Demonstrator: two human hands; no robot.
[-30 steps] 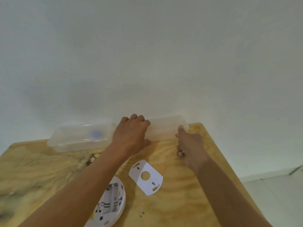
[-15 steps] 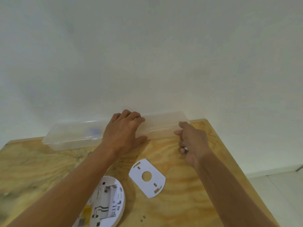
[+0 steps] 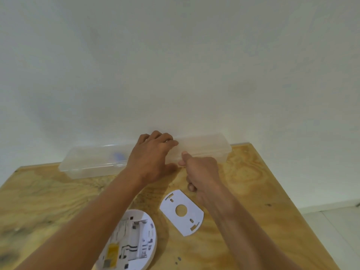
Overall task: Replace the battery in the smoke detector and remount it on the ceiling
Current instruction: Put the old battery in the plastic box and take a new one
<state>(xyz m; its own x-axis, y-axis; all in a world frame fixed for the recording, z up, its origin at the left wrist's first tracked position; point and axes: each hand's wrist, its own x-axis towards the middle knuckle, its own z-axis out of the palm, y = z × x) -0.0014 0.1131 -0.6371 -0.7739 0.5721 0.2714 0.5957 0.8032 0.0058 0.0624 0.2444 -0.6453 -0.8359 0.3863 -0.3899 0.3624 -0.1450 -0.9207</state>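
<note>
Nearest, at the bottom edge of the view: detector (image 3: 129,241) lying back-side up on the table (image 3: 263,191), battery bay and inner parts exposed. No battery visible in the bay, though blur makes this uncertain. Just beside it to the right, apart from it, a flat white plate (image 3: 182,212) with a round centre hole and slots; likely the mounting plate.

Handling, judged: detector is a light, rigid plastic disc. Shell is smooth, so grip the rim with fingers spread, not the open back, where contacts and thin ribs look fragile. Plate is thin and may flex; lift by an edge.

Further out: both arms reach forward. Left hand (image 3: 151,158) rests palm-down on a long clear box (image 3: 204,148), fingers curled over its far top edge, pressing or holding it. Right hand (image 3: 201,172) is loosely clenched, thumb up against the box front near the seam; whether it pinches a latch cannot be told.

Box lies along the table's far edge against the wall (image 3: 175,65). A bluish object (image 3: 117,155) shows faintly inside, left of the left hand; identity unclear.

Step in hand, judged: opening the box, presumably for a battery. Replacement and remounting not yet done.
</note>
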